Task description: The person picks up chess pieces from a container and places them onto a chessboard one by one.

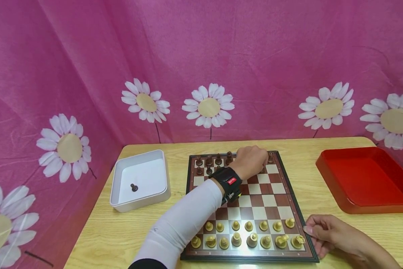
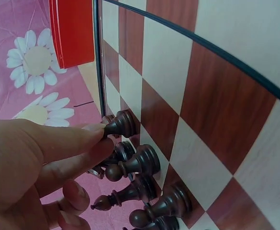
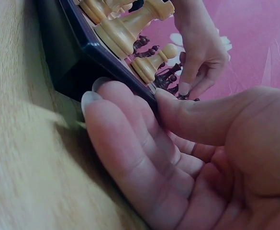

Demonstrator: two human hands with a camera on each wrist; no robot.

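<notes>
A chessboard (image 1: 256, 201) lies on the table with dark pieces (image 1: 218, 159) along its far side and light pieces (image 1: 252, 240) along its near side. My left hand (image 1: 250, 160) reaches over the far right part of the board. In the left wrist view its thumb and forefinger pinch the head of a dark pawn (image 2: 122, 123), whose base is close to the squares; other dark pieces (image 2: 139, 163) stand right beside it. At the near right corner my right hand (image 1: 335, 233) holds the board's edge, thumb at the top rim and fingers against the side.
To the left of the board is a white tray (image 1: 144, 170) with one dark pawn (image 1: 134, 187) in it. A red tray (image 1: 376, 172) stands at the right. Behind the wooden table (image 1: 97, 228) hangs a pink curtain (image 1: 262, 74) with white daisies.
</notes>
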